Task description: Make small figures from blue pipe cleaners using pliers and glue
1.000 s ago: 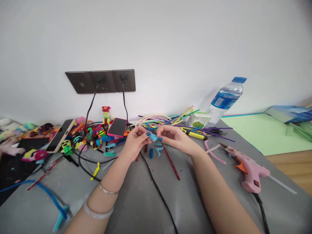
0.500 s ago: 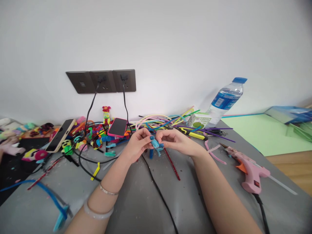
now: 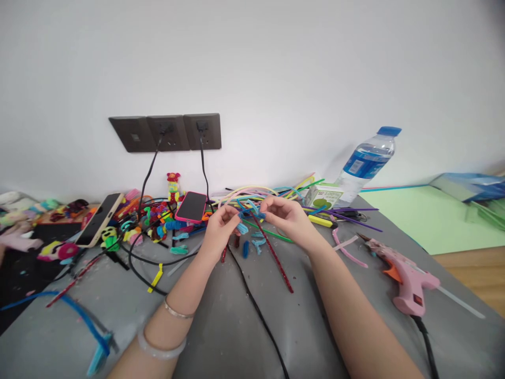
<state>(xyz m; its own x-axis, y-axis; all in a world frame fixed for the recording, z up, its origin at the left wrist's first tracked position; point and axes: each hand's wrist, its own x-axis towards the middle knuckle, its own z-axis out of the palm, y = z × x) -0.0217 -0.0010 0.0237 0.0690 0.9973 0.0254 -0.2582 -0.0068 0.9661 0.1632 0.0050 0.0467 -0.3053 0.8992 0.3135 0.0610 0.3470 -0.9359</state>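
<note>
Protruding from left fingers [image 3: 230,227] is a light-blue piece [image 3: 242,229].

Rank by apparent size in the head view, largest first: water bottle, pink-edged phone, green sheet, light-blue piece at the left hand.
1. green sheet
2. water bottle
3. pink-edged phone
4. light-blue piece at the left hand

Craft workspace: grey table [image 3: 213,326] under grip, set against white wall [image 3: 276,79]. Signs: light-blue fuzzy piece [image 3: 242,228] at grip, heap of coloured fuzzy stems [image 3: 248,193] just beyond, pink glue gun [image 3: 410,287] right of grip, small fuzzy figures [image 3: 109,238] left of grip, dark wall sockets [image 3: 130,139] beyond and left, green sheet [image 3: 406,216] far right. Home or workshop: cannot tell.
</note>
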